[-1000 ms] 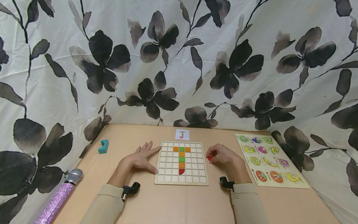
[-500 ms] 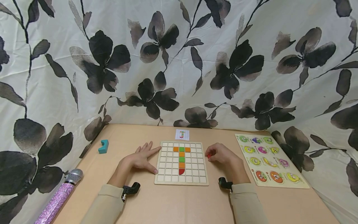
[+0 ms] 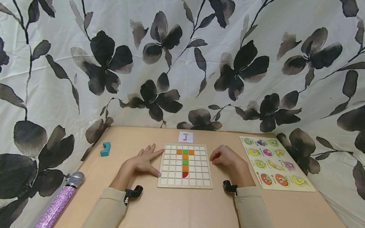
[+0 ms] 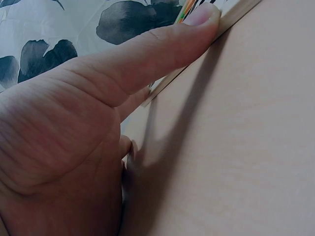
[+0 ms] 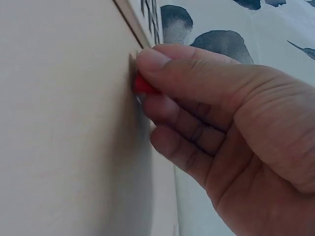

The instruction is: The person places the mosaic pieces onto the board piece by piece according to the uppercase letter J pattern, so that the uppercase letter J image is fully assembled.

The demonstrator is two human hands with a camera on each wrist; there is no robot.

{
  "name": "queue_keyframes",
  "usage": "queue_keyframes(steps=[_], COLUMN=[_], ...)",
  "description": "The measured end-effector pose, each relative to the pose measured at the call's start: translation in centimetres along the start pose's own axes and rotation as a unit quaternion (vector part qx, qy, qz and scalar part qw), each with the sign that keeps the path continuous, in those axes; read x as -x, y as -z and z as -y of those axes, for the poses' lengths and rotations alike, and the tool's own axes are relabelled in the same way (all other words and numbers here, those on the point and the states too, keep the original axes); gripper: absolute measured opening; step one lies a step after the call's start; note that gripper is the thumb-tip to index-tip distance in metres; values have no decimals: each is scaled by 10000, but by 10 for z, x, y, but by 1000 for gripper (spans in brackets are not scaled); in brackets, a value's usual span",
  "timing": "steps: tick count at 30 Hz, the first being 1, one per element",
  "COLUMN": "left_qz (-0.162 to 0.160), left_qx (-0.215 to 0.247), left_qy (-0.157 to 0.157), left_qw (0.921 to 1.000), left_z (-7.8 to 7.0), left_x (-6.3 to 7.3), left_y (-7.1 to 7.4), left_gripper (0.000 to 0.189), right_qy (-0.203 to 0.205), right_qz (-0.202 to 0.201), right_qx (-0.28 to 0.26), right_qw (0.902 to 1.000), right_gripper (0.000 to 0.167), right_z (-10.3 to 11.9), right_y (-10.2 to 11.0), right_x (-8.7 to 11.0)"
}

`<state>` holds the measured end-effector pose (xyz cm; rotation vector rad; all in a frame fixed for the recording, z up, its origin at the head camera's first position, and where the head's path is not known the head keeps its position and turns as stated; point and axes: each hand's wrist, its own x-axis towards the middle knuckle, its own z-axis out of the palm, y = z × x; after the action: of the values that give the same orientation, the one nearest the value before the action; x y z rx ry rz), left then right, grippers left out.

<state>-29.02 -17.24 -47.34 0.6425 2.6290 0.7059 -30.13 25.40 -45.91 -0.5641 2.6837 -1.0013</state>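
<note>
In the head view, a cream grid board [image 3: 198, 174] lies between the two hands. Orange and green square pieces [image 3: 185, 157] form a T on it, with a rounded red piece [image 3: 185, 174] at the foot of the stem. The left hand [image 3: 142, 162] has its fingers spread, and its index finger and thumb touch the board's left edge. Just right of the board, the right hand [image 3: 228, 161] pinches a small red piece [image 5: 144, 85] between thumb and fingers, close above the table. Most of that piece is hidden by the fingers.
Behind the board lies a small pattern card [image 3: 185, 137]. A sheet of fruit pictures [image 3: 273, 164] is at the right. At the left are a teal block [image 3: 105, 149] and a glittery purple microphone [image 3: 60, 200]. A flowered cloth [image 3: 205, 79] hangs behind the table.
The right hand has shifted very slightly left and back, still pinching the red piece, which now shows less in the head view. The left hand and the board stay put.
</note>
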Motion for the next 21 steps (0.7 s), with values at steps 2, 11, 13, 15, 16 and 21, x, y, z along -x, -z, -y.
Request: queue_keyframes(steps=[2,11,13,15,16,21], left_qz=[17,-40,-36,-20,-11,-13], left_qx=[1,17,19,23,15,-3], left_qy=[12,14,17,28,34,61], left_qw=[10000,10000,10000,10000,10000,10000], left_z=[0,0,0,0,0,1], left_x=[0,1,1,1,1,0], left_y=[0,1,1,0,0,0], left_gripper=[118,119,118,118,118,118], right_qy=[67,300,378,471,501,646], right_qz=[-47,-481,-482,-464,-462,-447], right_qx=[-32,-292,-391,-448,-464,-536], right_qw=[10000,9980,9974,9968,9966,9955], right_gripper=[12,14,15,14,14,15], right_z=[1,18,23,27,29,36], right_y=[1,2,0,-2,-3,-8], right_x=[0,-3,-4,-5,-6,-10])
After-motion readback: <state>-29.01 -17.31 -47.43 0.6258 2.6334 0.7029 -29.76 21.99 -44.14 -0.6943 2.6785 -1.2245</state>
